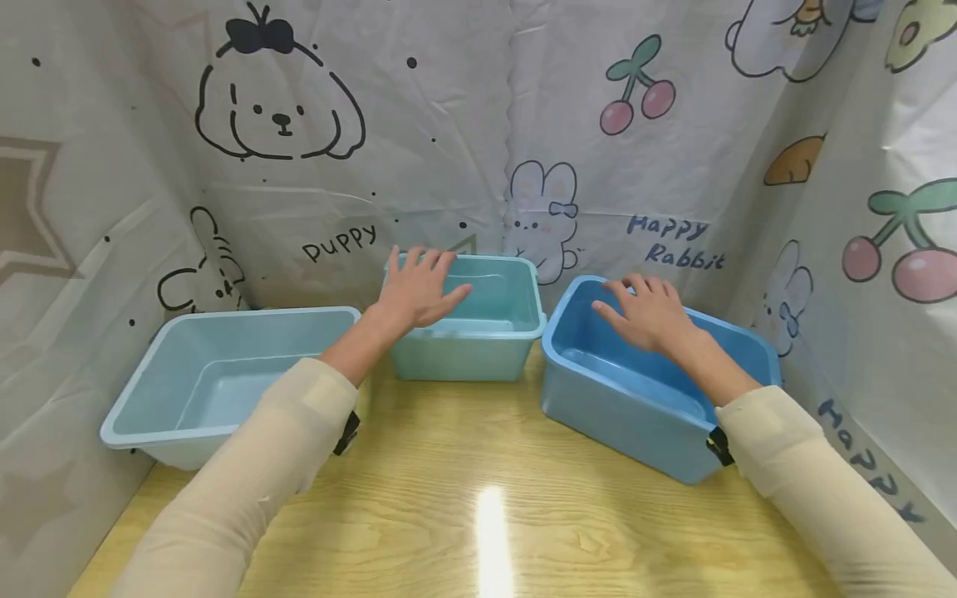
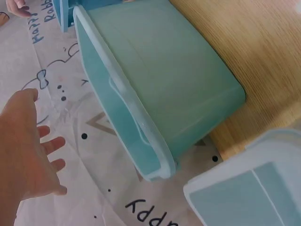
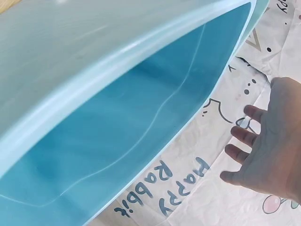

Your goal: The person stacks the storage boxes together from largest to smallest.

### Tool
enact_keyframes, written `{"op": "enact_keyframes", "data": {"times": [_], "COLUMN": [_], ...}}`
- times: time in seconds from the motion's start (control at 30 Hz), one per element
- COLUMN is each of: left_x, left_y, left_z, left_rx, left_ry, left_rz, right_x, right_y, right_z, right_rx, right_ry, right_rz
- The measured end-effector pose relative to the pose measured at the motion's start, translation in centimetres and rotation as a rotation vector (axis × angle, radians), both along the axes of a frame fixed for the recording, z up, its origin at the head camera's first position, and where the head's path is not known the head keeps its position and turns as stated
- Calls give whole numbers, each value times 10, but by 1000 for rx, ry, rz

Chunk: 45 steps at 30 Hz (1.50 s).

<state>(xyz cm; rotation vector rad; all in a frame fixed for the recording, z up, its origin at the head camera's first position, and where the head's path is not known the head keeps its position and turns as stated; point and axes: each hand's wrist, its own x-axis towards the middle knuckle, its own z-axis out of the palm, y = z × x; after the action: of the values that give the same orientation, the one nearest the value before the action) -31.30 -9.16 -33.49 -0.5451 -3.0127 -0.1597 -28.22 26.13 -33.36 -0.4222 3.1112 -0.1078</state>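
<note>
Three plastic bins stand in a row on the wooden table. My left hand hovers over the left part of the middle green bin, fingers spread and holding nothing. In the left wrist view the same hand is beside that bin's rim, apart from it. Over the blue bin on the right is my right hand, its fingers loosely extended and holding nothing. The right wrist view shows this hand away from the blue bin's rim. A pale blue-green bin sits at the left, below my left forearm.
A white cloth printed with cartoon animals, cherries and lettering hangs behind the bins and along both sides. The wooden table extends in front of them with a bright light reflection. Black wrist straps show at both cuffs.
</note>
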Motion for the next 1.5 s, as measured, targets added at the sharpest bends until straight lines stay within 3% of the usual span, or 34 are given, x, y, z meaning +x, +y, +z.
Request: {"op": "enact_keyframes", "data": {"times": [0.23,0.43,0.57,0.87,1.5], "left_x": [13,22,25,24,19], "left_y": [10,26,34,46,74], "left_z": [-4,-6,-4,-4,-20], "left_rx": [-17,-26,-27,-22,-94], "left_ry": [4,26,18,-36,-53], "left_rz": [-65,-146,-168,-181,-204], "right_x": [6,14,20,29,51], "right_y": [-1,8,15,29,56], "right_z": [-5,-9,-11,-20,-31], "right_rx": [5,-16,-20,12,26], "right_ry": [19,-11,-19,7,28], "right_rz": [35,20,20,22,16]}}
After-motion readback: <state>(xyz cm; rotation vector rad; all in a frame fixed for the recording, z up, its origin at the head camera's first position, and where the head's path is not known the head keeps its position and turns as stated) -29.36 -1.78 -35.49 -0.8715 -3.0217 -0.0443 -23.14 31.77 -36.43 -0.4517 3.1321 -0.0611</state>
